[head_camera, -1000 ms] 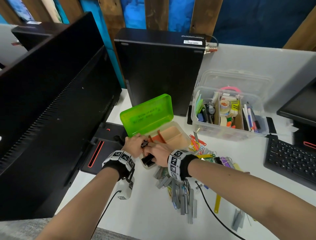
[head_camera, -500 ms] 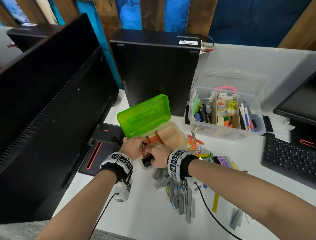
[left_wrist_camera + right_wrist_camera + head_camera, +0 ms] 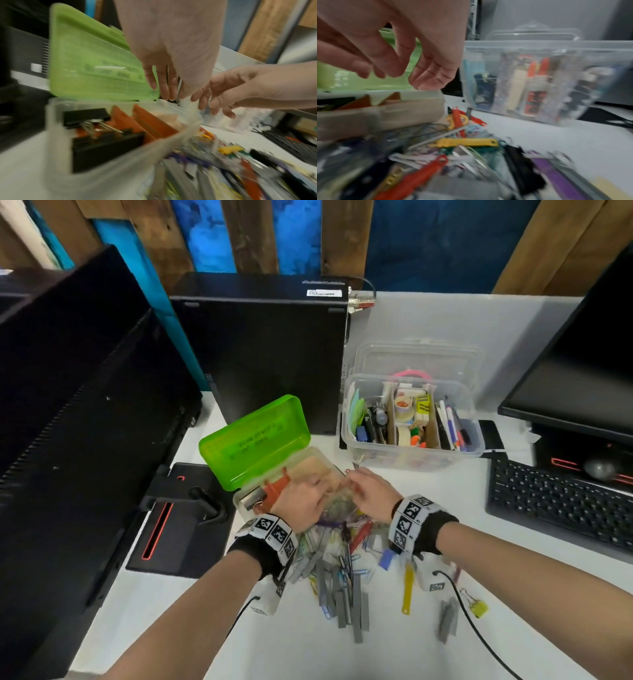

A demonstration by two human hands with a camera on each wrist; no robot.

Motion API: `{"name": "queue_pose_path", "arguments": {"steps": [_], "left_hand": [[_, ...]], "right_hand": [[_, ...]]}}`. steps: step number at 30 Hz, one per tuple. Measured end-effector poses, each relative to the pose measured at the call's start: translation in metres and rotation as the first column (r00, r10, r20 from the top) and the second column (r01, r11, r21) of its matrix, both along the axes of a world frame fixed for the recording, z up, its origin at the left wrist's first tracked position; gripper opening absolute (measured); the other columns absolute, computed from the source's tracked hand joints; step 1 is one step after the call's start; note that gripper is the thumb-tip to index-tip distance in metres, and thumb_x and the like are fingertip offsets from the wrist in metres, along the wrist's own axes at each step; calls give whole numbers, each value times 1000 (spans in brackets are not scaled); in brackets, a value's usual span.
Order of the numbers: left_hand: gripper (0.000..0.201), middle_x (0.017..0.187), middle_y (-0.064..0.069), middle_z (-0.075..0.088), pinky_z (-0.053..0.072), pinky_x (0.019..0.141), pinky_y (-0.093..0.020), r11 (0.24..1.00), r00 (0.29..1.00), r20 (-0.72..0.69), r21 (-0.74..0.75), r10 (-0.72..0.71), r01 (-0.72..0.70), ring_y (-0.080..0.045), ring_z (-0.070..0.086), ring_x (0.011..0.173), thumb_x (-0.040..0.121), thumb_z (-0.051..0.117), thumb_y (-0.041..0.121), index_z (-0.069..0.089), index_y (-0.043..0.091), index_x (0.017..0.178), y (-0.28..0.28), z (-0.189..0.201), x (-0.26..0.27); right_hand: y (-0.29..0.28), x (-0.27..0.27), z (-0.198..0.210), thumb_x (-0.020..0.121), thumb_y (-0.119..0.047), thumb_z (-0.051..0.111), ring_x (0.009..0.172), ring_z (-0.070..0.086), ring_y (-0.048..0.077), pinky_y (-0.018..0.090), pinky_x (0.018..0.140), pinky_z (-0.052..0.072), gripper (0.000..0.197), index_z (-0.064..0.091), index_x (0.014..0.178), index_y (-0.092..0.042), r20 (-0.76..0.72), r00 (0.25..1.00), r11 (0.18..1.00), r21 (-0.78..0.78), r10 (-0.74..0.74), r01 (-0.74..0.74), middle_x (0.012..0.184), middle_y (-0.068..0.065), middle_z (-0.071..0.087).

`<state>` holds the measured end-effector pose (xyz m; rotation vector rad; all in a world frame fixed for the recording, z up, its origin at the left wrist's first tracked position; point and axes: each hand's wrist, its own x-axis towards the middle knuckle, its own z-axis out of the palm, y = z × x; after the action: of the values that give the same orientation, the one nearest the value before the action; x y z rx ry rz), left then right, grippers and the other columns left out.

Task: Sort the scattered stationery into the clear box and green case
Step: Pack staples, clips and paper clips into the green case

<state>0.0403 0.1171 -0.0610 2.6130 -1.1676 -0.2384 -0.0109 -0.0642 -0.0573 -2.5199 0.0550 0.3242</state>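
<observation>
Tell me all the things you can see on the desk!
green case: one, lid up, desk middle
binder clips: black, in the case's left end; number unclear
clear box: one, full of stationery, right of the case
scattered stationery: many colours, piled in front of the case
computer tower: one, black, behind the case
keyboard: one, black, far right
left hand: over the case, empty
right hand: beside it, fingers loose, empty

Both hands, left (image 3: 301, 501) and right (image 3: 371, 491), hover over the open green case (image 3: 255, 440) beside the clear box (image 3: 411, 453).
</observation>
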Motion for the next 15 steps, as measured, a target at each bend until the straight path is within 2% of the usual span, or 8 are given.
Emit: {"name": "queue_pose_path", "arguments": {"steps": [2, 4, 7, 9, 12, 15], "left_hand": [[28, 116, -6, 61, 51, 85, -38, 997, 998, -31, 36, -62, 63, -23, 60, 95, 94, 45, 16, 59, 15, 118, -13, -5, -9], [32, 110, -2, 62, 49, 87, -35, 991, 993, -37, 78, -110, 113, -20, 59, 95, 93, 45, 12, 58, 18, 122, -23, -10, -16], [29, 118, 1, 58, 48, 87, -32, 978, 987, -16, 129, -161, 162, -17, 56, 100, 92, 47, 8, 59, 20, 115, -34, -17, -23], [23, 120, 0, 54, 46, 89, -31, 979, 987, -22, 128, -160, 161, -18, 53, 104, 96, 46, 16, 57, 20, 114, -37, -21, -26], [24, 123, 0, 53, 44, 95, -32, 980, 982, -26, 64, -189, 190, -16, 52, 107, 98, 44, 24, 57, 22, 119, -41, -26, -32], [27, 116, -1, 56, 45, 93, -32, 981, 982, -13, 43, -188, 188, -16, 53, 104, 100, 41, 28, 59, 21, 118, -48, -25, -40]], "right_hand": [[-19, -13, -2, 85, -5, 44, 84, 53, 17, 36, 84, 47, 30, 59, 103, -25, -9, 999, 999, 10, -42, 42, 94, -4, 48], [-35, -25, -7, 84, -2, 45, 84, 55, 20, 38, 84, 48, 30, 61, 97, -24, -24, 997, 998, -3, -69, 69, 93, 1, 52], [-54, -44, -17, 80, 3, 44, 86, 56, 24, 39, 84, 47, 34, 63, 96, -21, -64, 990, 992, -35, -125, 123, 91, 2, 51], [-61, -52, -21, 77, 6, 43, 89, 57, 24, 37, 84, 47, 38, 64, 97, -21, -94, 985, 989, -44, -144, 141, 92, 0, 49], [-68, -63, -18, 78, 7, 48, 93, 56, 24, 31, 84, 45, 38, 65, 102, -17, -155, 983, 995, -57, -95, 87, 94, -1, 45], [-73, -75, -20, 79, -11, 64, 94, 50, 23, 33, 84, 44, 30, 66, 106, -23, -178, 983, 993, -106, 35, -54, 97, 0, 40]]}}
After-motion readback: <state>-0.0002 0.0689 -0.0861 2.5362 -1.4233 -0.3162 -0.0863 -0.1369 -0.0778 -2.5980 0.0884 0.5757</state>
